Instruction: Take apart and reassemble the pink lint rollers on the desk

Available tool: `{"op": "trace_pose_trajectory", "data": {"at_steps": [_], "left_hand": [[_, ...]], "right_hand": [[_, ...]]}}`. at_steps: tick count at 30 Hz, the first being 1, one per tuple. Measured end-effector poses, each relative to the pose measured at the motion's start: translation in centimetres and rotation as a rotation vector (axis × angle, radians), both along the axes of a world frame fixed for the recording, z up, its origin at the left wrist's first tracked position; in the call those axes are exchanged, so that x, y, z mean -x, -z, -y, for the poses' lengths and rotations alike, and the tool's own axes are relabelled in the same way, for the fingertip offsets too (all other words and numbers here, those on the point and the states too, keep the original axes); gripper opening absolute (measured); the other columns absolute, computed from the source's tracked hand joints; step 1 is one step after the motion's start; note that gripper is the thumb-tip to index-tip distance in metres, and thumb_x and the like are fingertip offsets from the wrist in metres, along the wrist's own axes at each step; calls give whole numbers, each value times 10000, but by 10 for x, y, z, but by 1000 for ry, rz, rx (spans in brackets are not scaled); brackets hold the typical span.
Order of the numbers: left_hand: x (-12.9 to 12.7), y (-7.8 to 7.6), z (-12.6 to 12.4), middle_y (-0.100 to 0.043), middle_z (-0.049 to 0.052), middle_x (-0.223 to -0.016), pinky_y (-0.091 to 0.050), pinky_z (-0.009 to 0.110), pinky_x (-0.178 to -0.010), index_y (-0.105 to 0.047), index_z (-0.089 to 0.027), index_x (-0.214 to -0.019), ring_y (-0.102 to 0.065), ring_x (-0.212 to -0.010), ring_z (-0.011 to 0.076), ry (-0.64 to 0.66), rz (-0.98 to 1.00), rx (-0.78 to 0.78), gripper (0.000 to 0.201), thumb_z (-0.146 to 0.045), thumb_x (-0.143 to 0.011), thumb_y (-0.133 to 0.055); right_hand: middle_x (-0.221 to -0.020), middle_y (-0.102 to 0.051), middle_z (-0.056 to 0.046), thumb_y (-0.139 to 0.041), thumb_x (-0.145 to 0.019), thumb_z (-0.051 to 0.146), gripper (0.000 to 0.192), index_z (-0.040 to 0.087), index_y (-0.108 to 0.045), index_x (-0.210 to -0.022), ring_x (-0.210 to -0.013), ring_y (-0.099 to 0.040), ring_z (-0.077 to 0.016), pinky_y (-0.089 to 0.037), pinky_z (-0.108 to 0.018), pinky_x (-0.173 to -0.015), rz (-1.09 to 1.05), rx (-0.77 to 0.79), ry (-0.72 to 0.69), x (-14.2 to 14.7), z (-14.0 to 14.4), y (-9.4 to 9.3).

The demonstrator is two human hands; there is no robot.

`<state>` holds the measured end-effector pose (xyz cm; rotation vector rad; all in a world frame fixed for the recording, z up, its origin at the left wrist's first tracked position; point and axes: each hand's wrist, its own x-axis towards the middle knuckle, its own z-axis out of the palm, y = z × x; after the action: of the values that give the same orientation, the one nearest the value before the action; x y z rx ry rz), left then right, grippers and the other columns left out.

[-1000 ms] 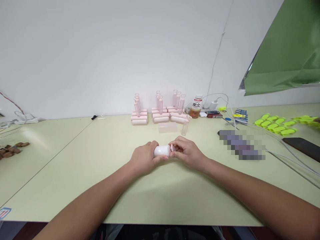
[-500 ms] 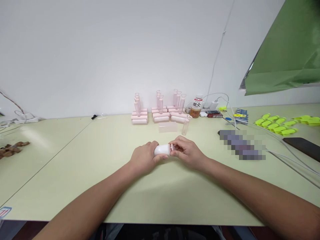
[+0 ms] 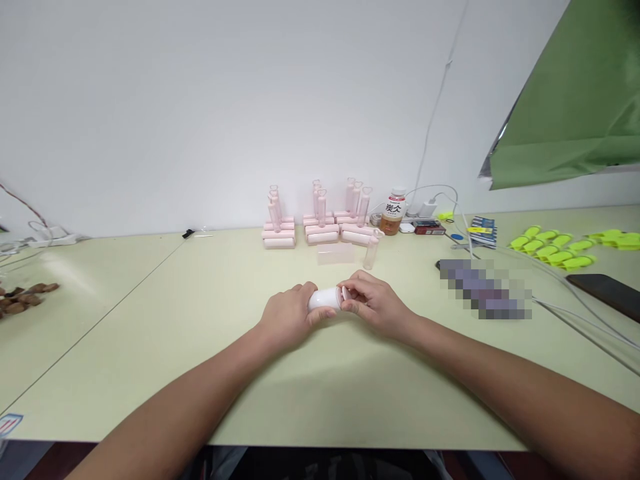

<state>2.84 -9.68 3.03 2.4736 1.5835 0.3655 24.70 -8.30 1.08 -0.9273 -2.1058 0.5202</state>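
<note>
The white roller [image 3: 324, 298] lies sideways, left to right; the left hand [image 3: 289, 316] wraps it, the right hand [image 3: 374, 305] pinches its end, bare table [image 3: 200, 293] around.

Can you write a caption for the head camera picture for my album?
Two hands, left hand and right hand, hold a small white roller over a pale green table.
</note>
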Motion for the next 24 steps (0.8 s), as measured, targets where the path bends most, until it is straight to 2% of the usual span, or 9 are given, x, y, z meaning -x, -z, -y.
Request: {"op": "trace_pose_trajectory", "data": {"at_steps": [9,16,24], "left_hand": [[1,0,1,-644,40,-824,-319,285,-520,-521,-210,-901,-596,-662,216,4,34,17,652,-796,-822,-247],[-1,-5,4,-658,44,-842,-323,283,-524,-532,-211,-909,-602,-675,217,15,55,41,630,-776,-837,-263],[-1,-2,5,-656,28,-789,-291,277,-512,-518,-211,-869,-589,-645,207,23,83,63,586,-745,-859,-276]], "right_hand": [[-824,-539,-54,-501,-918,513,341,206,-644,-955,-699,-537,-168,-473,-302,-642,19,-92,-9,-1,0,-1],[-851,-557,-69,-489,-928,502,343,213,-637,-1038,-728,-556,-183,-487,-319,-651,23,-187,-42,-4,0,-1],[-859,-561,-75,-470,-935,507,372,209,-625,-1096,-756,-562,-194,-491,-328,-655,13,-259,-81,-5,-1,0]]}}
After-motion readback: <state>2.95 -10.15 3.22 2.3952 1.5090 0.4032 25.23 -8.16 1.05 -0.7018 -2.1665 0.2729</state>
